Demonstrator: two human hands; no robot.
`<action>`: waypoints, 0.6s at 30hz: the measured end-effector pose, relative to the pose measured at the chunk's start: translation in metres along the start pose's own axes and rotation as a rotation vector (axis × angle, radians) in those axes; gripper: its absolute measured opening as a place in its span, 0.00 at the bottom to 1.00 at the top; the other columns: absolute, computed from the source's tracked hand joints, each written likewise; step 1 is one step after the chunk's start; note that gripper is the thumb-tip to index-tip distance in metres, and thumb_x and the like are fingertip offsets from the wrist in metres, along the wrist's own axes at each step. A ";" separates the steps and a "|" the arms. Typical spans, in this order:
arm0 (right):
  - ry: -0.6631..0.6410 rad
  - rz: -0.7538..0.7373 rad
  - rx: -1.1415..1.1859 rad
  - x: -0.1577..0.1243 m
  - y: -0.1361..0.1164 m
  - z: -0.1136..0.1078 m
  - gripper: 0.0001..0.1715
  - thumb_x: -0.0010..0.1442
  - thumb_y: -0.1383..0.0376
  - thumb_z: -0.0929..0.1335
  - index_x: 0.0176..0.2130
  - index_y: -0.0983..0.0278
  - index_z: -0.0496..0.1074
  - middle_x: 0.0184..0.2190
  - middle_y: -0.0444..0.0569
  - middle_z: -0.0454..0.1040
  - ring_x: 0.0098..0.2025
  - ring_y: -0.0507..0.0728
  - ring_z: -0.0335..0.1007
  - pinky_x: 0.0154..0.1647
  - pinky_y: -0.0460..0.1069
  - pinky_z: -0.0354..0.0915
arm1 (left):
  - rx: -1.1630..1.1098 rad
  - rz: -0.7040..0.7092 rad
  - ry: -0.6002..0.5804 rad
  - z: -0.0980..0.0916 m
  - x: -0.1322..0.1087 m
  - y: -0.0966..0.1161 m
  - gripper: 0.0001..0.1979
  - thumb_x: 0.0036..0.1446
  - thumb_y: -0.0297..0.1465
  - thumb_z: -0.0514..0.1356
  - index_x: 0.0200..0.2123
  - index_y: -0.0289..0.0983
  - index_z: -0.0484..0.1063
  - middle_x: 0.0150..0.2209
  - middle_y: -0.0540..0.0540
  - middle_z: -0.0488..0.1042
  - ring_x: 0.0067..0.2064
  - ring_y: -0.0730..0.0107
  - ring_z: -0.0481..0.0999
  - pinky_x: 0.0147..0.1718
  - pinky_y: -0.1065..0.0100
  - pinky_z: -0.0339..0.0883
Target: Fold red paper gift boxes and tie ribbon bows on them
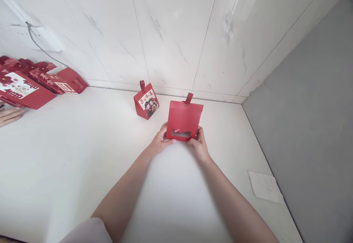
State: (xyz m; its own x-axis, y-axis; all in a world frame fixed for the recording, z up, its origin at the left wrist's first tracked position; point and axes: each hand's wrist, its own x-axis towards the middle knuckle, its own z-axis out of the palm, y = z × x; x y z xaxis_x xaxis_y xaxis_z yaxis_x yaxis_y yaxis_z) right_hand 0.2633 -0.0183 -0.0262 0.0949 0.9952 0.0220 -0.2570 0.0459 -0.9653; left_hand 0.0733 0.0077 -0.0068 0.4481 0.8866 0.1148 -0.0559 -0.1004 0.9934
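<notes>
Between my two hands stands a red gift box (184,118) with a ribbon loop at its top and a clear oval window low on the side facing me. My left hand (160,140) grips its lower left edge, the thumb along the bottom front. On the lower right edge, my right hand (200,143) holds it the same way. The fingers behind the box are partly hidden. Just to the left, a smaller-looking red gift box (147,101) with a printed label and a ribbon loop sits apart on the white table (110,132).
Several red boxes and bags (33,85) are grouped at the far left by the wall. A grey cable (44,50) runs down from a wall socket behind them. Another person's hand (11,115) shows at the left edge. White paper (265,187) lies at right beside a grey panel (309,107).
</notes>
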 end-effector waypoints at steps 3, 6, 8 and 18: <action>0.035 0.039 0.022 0.002 0.001 0.001 0.23 0.39 0.71 0.64 0.38 0.58 0.59 0.33 0.41 0.66 0.35 0.54 0.63 0.33 0.48 0.63 | 0.042 0.048 -0.008 -0.001 0.001 -0.003 0.30 0.55 0.34 0.64 0.61 0.43 0.63 0.65 0.40 0.56 0.65 0.50 0.58 0.57 0.57 0.65; 0.051 0.047 0.033 0.002 0.000 0.002 0.23 0.38 0.71 0.64 0.37 0.58 0.59 0.30 0.40 0.65 0.33 0.54 0.61 0.33 0.48 0.61 | 0.080 0.050 -0.005 -0.002 0.001 -0.006 0.29 0.55 0.35 0.64 0.60 0.45 0.65 0.67 0.41 0.52 0.66 0.50 0.57 0.57 0.57 0.65; 0.050 0.049 0.044 0.003 -0.001 0.002 0.23 0.38 0.71 0.64 0.38 0.58 0.59 0.30 0.40 0.65 0.33 0.54 0.61 0.33 0.48 0.61 | 0.099 0.044 0.006 -0.002 0.000 -0.006 0.29 0.55 0.35 0.64 0.60 0.45 0.65 0.67 0.42 0.51 0.66 0.49 0.57 0.57 0.57 0.66; -0.104 0.000 0.105 -0.006 -0.007 0.004 0.21 0.44 0.72 0.65 0.39 0.56 0.58 0.35 0.41 0.69 0.36 0.54 0.63 0.35 0.48 0.60 | -0.016 -0.125 0.122 0.002 -0.005 0.001 0.34 0.53 0.35 0.67 0.61 0.43 0.59 0.60 0.40 0.65 0.59 0.51 0.68 0.55 0.52 0.67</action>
State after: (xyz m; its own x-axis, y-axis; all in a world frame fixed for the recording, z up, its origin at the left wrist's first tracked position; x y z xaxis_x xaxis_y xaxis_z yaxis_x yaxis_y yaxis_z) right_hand 0.2605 -0.0238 -0.0190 -0.0042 0.9985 0.0538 -0.3570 0.0487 -0.9328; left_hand 0.0732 0.0025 -0.0067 0.3405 0.9402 -0.0121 -0.0214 0.0206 0.9996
